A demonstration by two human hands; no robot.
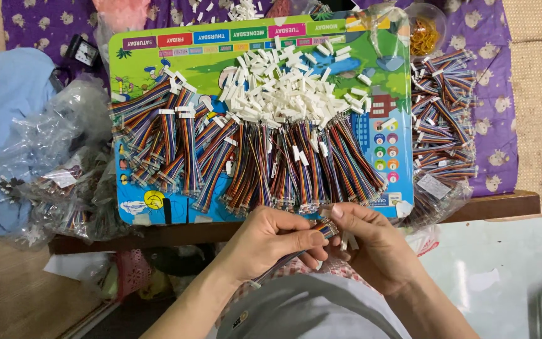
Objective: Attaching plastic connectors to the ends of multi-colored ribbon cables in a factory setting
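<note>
fingers [312,238]: both hands pinch one ribbon cable [326,230] | board [158,207]: one

Cable bundles [271,163] crowding board [158,216]

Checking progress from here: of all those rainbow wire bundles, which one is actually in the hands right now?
The bundle pinched between the left hand and right hand, below the colourful board. All the other bundles lie untouched on it or beside it.
</note>
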